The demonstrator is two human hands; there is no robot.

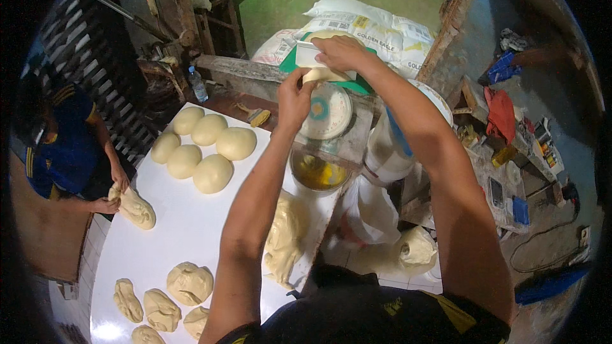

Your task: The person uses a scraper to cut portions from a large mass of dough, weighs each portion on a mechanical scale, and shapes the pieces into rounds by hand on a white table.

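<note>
Both my arms reach forward to a dial scale (pixel 325 111) with a green tray (pixel 289 62) on top. My right hand (pixel 344 53) is closed on a white flat dough scraper (pixel 308 55), held over the tray. Pinched in my left hand (pixel 294 97) is the end of a pale piece of dough (pixel 324 76), just below the scraper. More dough lies on the tray, partly hidden behind my right hand. A large soft dough mass (pixel 284 232) rests on the white table (pixel 169 229), partly covered by my left forearm.
Smooth dough balls (pixel 209 130) and rough dough pieces (pixel 189 283) sit on the table. At the left, a co-worker's hands (pixel 113 194) hold stretched dough (pixel 136 209). A metal bowl of yellow liquid (pixel 319 172), a brush (pixel 258 116), a bottle (pixel 198 84) and sacks (pixel 398 38) surround the scale.
</note>
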